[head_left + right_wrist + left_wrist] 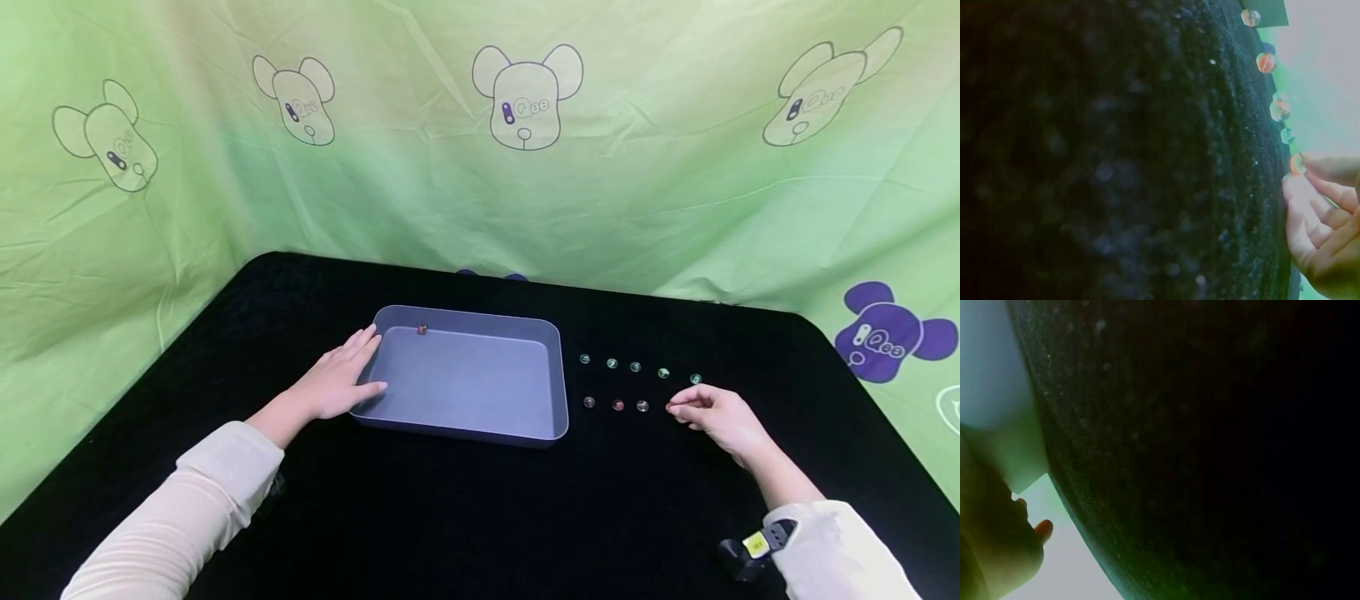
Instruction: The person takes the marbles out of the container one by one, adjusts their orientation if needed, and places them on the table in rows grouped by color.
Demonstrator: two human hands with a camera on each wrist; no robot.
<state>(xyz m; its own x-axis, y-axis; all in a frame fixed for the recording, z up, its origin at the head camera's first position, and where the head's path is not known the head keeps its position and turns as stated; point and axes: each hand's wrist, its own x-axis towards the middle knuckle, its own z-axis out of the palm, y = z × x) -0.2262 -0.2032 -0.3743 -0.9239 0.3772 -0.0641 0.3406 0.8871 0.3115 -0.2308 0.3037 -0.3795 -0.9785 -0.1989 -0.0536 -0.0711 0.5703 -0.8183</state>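
Note:
A shallow grey-blue tray [480, 379] lies on the black cloth, with one reddish glass marble [422, 329] near its back left corner. My left hand [337, 379] rests on the tray's left side, fingers spread and straight. To the right of the tray, my right hand [716, 417] pinches an orange-tinted marble [1297, 164] between thumb and fingertips, at the right end of the front row. That row also holds a red marble [618, 406] between two clear ones. In the left wrist view, part of the left hand [1007, 550] shows at the lower left.
Behind the front row runs a second row of several greenish clear marbles [635, 367]; its rightmost one [696, 379] lies just beyond the right fingertips. Black cloth [465, 517] covers the table. A green printed curtain [420, 200] hangs at the back and sides.

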